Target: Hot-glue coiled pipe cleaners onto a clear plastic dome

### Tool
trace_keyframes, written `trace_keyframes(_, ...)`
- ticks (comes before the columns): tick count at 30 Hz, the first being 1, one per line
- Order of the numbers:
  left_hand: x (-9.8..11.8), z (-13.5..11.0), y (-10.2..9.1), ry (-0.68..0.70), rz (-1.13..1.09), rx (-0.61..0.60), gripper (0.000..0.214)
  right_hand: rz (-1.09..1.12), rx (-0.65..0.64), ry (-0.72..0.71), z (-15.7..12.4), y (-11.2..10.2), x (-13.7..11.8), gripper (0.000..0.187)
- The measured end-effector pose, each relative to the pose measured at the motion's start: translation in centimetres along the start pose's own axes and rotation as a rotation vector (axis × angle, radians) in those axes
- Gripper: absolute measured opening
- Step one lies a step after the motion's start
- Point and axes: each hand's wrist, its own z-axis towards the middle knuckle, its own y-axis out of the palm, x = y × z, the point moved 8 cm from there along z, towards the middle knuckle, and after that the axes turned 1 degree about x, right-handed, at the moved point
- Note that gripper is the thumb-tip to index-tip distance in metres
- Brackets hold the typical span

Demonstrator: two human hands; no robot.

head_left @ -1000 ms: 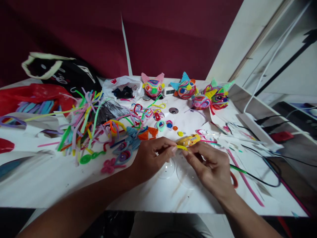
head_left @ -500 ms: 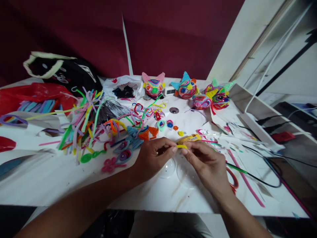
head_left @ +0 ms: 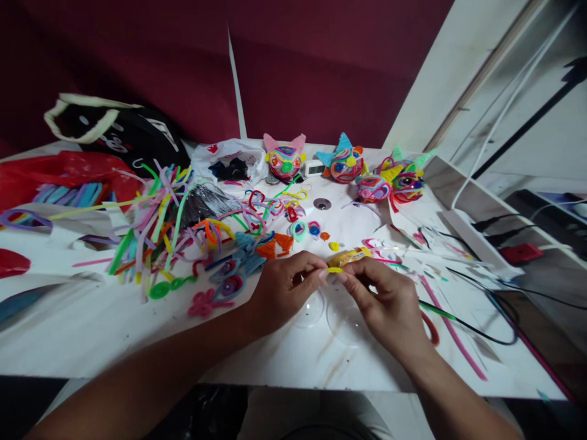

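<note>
A short yellow pipe cleaner (head_left: 335, 270) runs between my two hands above the front middle of the table. My left hand (head_left: 287, 287) pinches its left end between thumb and forefinger. The other end is pinched in my right hand (head_left: 385, 299), whose fingers partly cover it. Just behind the hands lies a yellow tube (head_left: 348, 258). Two clear round plastic pieces (head_left: 346, 327) rest on the table below the hands. Left of my left hand are a pink pipe-cleaner flower (head_left: 204, 303) and blue coiled shapes (head_left: 229, 284).
Loose pipe cleaners (head_left: 160, 226) are heaped at the left, near a red bag (head_left: 68, 162) and a black bag (head_left: 128, 134). Decorated balls with pointed ears (head_left: 285, 160) line the back. A cable (head_left: 486, 339), a pink strip (head_left: 452, 330) and a phone (head_left: 545, 330) lie at the right.
Both hands stay pinched on the yellow pipe cleaner, which looks slightly straighter now. My right hand has shifted a little; the view has moved slightly.
</note>
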Motion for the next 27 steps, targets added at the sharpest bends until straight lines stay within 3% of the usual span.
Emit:
trace_keyframes(7, -0.4, -0.2, 0.2, -0.066, -0.161, 0.044, 0.009, 0.266, 0.224, 0.147, -0.8, 0.9, 1.4, 0.014)
trace_keyframes(12, -0.5, -0.5, 0.5, -0.084, -0.209, 0.059, 0.011, 0.368, 0.267, 0.165, -1.4, 2.2, 2.0, 0.019)
trace_keyframes(15, -0.3, -0.3, 0.3, -0.051, -0.139, 0.052, 0.013, 0.336, 0.195, 0.160, -1.1, 2.3, 2.1, 0.019)
trace_keyframes(20, 0.1, 0.2, -0.2, 0.004, 0.011, 0.030, 0.008, 0.133, -0.042, 0.077, 0.2, 1.2, 0.9, 0.011)
trace_keyframes(23, 1.1, 0.2, 0.0, 0.133, 0.158, -0.001, 0.010, -0.012, -0.161, 0.005, 0.7, 1.0, 0.0, 0.005)
trace_keyframes(25, 1.7, 0.2, 0.1, 0.209, 0.227, -0.016, 0.012, -0.073, -0.190, -0.028, 0.8, 1.1, -0.4, 0.006)
trace_keyframes(27, 1.6, 0.3, 0.0, 0.199, 0.212, -0.012, 0.012, -0.094, -0.185, -0.037, 0.9, 1.1, -0.5, 0.007)
